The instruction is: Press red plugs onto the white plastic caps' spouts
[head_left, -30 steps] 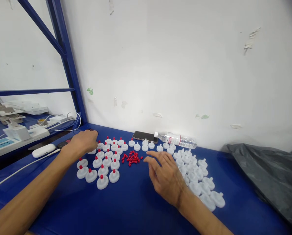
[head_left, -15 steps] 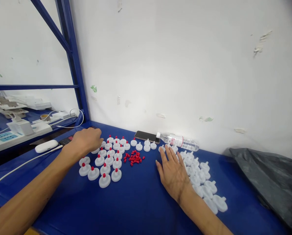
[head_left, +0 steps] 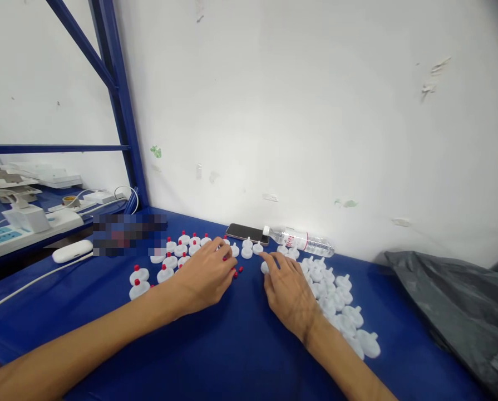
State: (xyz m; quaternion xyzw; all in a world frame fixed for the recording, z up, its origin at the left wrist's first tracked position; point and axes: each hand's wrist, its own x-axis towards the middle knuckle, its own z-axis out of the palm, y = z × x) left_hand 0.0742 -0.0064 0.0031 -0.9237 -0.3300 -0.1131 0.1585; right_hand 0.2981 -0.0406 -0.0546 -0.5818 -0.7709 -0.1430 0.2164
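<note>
My left hand (head_left: pixel 209 273) is over the small red caps (head_left: pixel 237 274), its fingers bent and slightly apart. Most of that pile is hidden beneath it, and no held piece shows clearly. My right hand (head_left: pixel 288 292) has its thumb and index finger around a white nozzle lid (head_left: pixel 265 267), at the left edge of the heap of white nozzle lids (head_left: pixel 338 301). To the left stand several white lids with red tips (head_left: pixel 164 274), partly covered by my left forearm. A few bare white lids (head_left: pixel 247 249) sit between the hands, farther back.
A phone (head_left: pixel 247 233) and a clear plastic bottle (head_left: pixel 305 240) lie along the wall. A dark grey plastic bag (head_left: pixel 453 312) covers the right end of the blue table (head_left: pixel 232 356). At left are a white device with a cable (head_left: pixel 72 251) and a power strip (head_left: pixel 31 228).
My left hand has swung right from the red-tipped lids to the red caps. The right hand's fingers have bent, and a white lid has come nearer me with them. The view has shifted slightly.
</note>
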